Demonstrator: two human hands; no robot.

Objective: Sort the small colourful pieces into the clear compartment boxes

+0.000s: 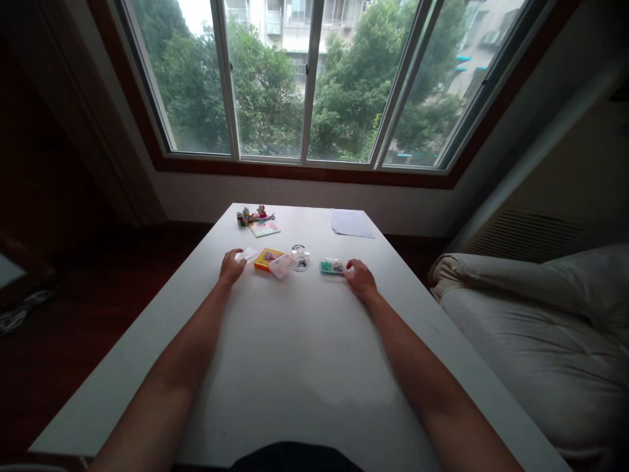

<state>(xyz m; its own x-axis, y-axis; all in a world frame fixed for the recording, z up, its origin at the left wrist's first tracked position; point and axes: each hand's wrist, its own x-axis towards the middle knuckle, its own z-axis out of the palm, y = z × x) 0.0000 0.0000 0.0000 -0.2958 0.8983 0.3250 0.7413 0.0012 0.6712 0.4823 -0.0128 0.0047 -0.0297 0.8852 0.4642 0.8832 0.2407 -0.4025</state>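
Observation:
Past the middle of the white table (280, 354), my left hand (232, 267) is closed on the near edge of a see-through plastic piece (249, 254), whose exact kind is unclear. To its right lies a yellow-orange box (265, 257) with a picture on top. A translucent pinkish plastic case (282, 265) leans over that box's right edge. My right hand (361, 280) grips the right end of a small clear box (332, 267) with green and darker pieces inside, resting on the table. Between the hands is a clear plastic item with dark curved outlines (300, 257).
Small colourful toy figures (253, 215) stand at the far left of the table beside a flat pastel card (265, 228). White paper sheets (352, 223) lie at the far right. Beyond the table is a window (304, 98); a padded, light-coloured piece of furniture (535, 341) stands to the right.

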